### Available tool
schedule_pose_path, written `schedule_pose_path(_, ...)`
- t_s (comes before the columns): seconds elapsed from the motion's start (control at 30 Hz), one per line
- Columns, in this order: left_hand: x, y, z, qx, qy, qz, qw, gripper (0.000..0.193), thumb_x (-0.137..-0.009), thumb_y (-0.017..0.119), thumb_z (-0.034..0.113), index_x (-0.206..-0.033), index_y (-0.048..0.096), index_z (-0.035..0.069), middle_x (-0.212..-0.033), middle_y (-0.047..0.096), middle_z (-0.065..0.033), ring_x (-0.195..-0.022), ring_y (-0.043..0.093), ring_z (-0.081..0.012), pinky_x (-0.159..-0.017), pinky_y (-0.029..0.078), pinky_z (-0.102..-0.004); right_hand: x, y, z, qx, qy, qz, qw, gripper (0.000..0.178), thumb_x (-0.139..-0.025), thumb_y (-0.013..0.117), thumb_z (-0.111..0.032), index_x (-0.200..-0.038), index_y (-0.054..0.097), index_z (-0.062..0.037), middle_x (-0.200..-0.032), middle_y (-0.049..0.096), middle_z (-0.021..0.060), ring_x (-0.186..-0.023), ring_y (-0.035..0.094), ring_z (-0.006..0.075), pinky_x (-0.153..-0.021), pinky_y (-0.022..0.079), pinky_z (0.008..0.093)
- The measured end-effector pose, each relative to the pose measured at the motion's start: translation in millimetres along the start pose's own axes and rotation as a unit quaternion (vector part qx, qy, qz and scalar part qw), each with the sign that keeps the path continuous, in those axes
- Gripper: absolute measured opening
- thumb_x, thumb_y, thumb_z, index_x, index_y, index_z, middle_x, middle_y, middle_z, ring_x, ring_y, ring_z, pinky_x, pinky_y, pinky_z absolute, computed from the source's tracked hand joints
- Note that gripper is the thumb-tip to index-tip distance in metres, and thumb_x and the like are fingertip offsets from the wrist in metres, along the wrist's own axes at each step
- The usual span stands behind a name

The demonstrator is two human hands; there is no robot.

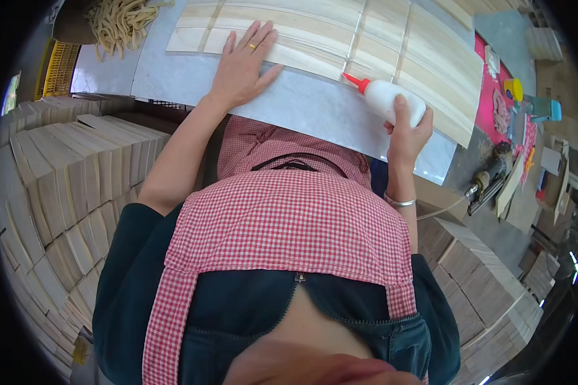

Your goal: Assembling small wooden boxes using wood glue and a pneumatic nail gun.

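Pale wooden boards (pixel 302 45) lie side by side on the grey marbled table, with narrow grooves or lines running across them. My left hand (pixel 243 67) rests flat on the boards' near edge, fingers spread and holding nothing. In my right hand (pixel 410 131) is a white squeeze bottle (pixel 395 101) with a red nozzle, tilted on its side. The nozzle tip points left, at the near edge of the boards beside one of the lines. Whether the tip touches the wood, or anything comes out of it, I cannot tell.
Tan strips (pixel 119 29) lie heaped at the far left beside a yellow crate (pixel 61 67). Stacked wood pieces (pixel 77 157) fill my left side, and another stack (pixel 475 276) is on the right. A tool with a hose (pixel 488 176) and a yellow tub (pixel 513 89) are at the right.
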State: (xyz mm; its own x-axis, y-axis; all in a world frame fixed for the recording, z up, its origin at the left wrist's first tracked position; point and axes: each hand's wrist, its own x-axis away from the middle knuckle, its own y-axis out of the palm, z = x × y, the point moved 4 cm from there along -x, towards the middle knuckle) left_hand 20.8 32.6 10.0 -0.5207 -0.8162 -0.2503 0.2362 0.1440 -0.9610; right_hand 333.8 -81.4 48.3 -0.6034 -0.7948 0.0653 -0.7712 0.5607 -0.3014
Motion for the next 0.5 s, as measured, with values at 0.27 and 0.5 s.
schedule_pose_path(0.27,-2.1,-2.1,-4.6,0.0,-0.016,0.0,1.0,0.066,-0.098,0.052,0.044,-0.151,0.041,0.007,-0.165,0.031,-0.0075,-0.154,0.022,-0.0263,-0.124,0.016,-0.0535,-5.0,21.3,-32.4,-0.119,0.022,-0.048,0.991,0.043,-0.093,0.072,-0.028,-0.114,0.051,0.0042,-0.095,0.06,0.0152,-0.064,0.058,0.0161,-0.051,0.051,0.0263)
schedule_pose_path(0.5,28.4,-31.9,9.7,0.049,-0.071,0.018,0.996,0.068,-0.095,0.058,0.042,-0.148,0.043,0.003,-0.164,0.032,-0.0125,-0.154,0.02,-0.0328,-0.121,0.019,-0.0564,-64.3,144.8,-83.2,-0.17,-0.074,-0.126,0.975,0.049,-0.093,0.072,-0.029,-0.117,0.049,0.0064,-0.1,0.06,0.0171,-0.066,0.062,0.018,-0.055,0.051,0.0248)
